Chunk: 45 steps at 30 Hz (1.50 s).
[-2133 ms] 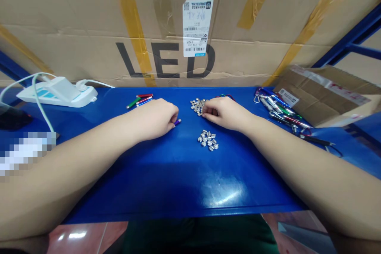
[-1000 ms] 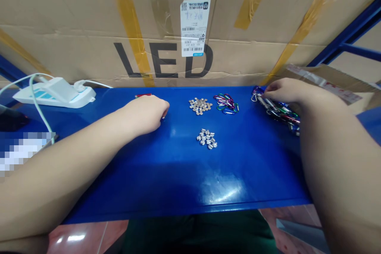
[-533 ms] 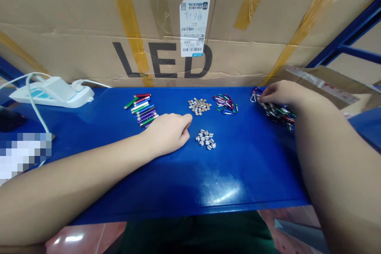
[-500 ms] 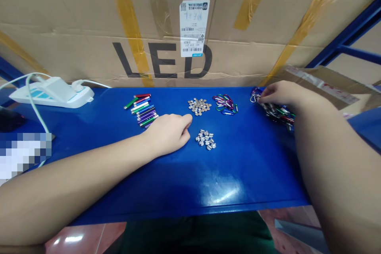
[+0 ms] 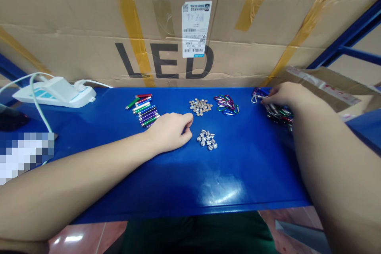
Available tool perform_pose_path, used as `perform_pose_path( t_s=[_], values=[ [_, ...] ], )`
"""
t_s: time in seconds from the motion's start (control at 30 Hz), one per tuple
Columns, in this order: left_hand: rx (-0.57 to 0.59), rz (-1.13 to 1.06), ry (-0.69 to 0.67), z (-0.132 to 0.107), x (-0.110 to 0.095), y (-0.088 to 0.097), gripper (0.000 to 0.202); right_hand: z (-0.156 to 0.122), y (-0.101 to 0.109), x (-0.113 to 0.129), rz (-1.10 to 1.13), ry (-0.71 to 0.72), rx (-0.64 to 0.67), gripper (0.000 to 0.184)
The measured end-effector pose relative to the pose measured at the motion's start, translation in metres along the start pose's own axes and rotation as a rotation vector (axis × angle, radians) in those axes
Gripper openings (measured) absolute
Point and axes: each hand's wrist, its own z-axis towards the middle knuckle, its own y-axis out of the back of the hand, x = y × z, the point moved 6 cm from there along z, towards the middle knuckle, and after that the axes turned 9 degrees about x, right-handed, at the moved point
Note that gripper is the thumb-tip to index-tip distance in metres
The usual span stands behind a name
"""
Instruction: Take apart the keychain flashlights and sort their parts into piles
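Note:
My left hand [image 5: 171, 131] rests on the blue table [image 5: 178, 178] with its fingers curled in, and I see nothing in it. It lies between a row of small coloured metal tubes [image 5: 145, 110] and a little pile of silver caps [image 5: 207, 139]. My right hand [image 5: 282, 93] reaches to the far right. Its fingertips are pinched on a piece in the heap of keychain torches [image 5: 278, 112], near a silver clip [image 5: 255, 98]. A pile of button cells [image 5: 201, 106] and a bunch of coloured carabiners [image 5: 226, 104] lie between the two hands.
A large cardboard box [image 5: 89, 27] marked LED walls off the back of the table. A white power strip [image 5: 56, 92] with cables sits at the back left. A smaller cardboard box [image 5: 330, 87] stands at the right, behind the torches. The table's front edge runs just below my forearms.
My left hand left the row of tubes and slid right, toward the silver caps. My right hand moved from the button cells to the torch heap and has stayed there, pinching.

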Motion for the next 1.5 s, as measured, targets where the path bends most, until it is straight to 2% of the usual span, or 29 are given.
perform_pose_path(
  t_s=[0.1,0.27,0.33,0.4,0.5,0.57,0.63,0.77,0.87,1.0,1.13,1.27,1.37,1.43,1.5],
  values=[
    [-0.007,-0.011,-0.006,0.001,0.0,0.0,0.003,-0.005,-0.005,0.003,0.014,-0.086,0.138,0.028],
    [-0.013,-0.027,-0.008,0.002,0.001,0.0,0.003,-0.024,0.011,0.014,0.051,-0.11,0.095,0.028],
    [-0.014,-0.04,-0.006,0.002,0.001,0.0,0.002,-0.034,0.019,0.019,0.17,-0.104,0.065,0.029],
    [-0.02,-0.058,-0.013,0.002,0.001,0.001,0.003,-0.042,0.024,0.029,0.431,-0.032,0.054,0.029],
    [-0.063,-0.105,-0.049,0.001,0.001,0.003,0.01,-0.054,0.023,0.061,1.01,0.173,0.14,0.023],
    [-0.106,-0.144,-0.106,0.0,-0.001,0.004,0.017,-0.063,0.019,0.092,1.273,0.33,0.249,0.023],
    [-0.15,-0.188,-0.18,-0.001,-0.003,0.005,0.025,-0.073,0.012,0.121,1.409,0.418,0.344,0.023],
    [-0.212,-0.335,-0.277,-0.004,-0.004,0.005,0.04,-0.1,-0.006,0.173,1.552,0.588,0.649,0.033],
    [-0.233,-0.457,-0.306,-0.003,-0.003,0.005,0.043,-0.114,-0.014,0.19,1.618,0.68,0.777,0.04],
    [-0.287,-0.58,-0.27,0.0,0.004,0.005,0.027,-0.119,-0.019,0.197,1.598,0.75,0.801,0.041],
    [-0.283,-0.695,-0.232,0.002,0.01,0.003,0.024,-0.119,-0.024,0.2,1.496,0.772,0.75,0.036],
    [-0.318,-0.659,-0.284,0.0,0.006,0.007,0.017,-0.122,-0.025,0.206,1.35,0.843,0.605,0.034],
    [-0.354,-0.646,-0.327,-0.001,0.003,0.009,0.019,-0.127,-0.023,0.209,1.354,0.884,0.545,0.045],
    [-0.368,-0.661,-0.35,-0.002,0.002,0.01,0.026,-0.13,-0.023,0.211,1.381,0.895,0.547,0.056],
    [-0.385,-0.652,-0.376,-0.003,0.0,0.01,0.033,-0.133,-0.023,0.214,1.395,0.893,0.567,0.058]
  ],
)
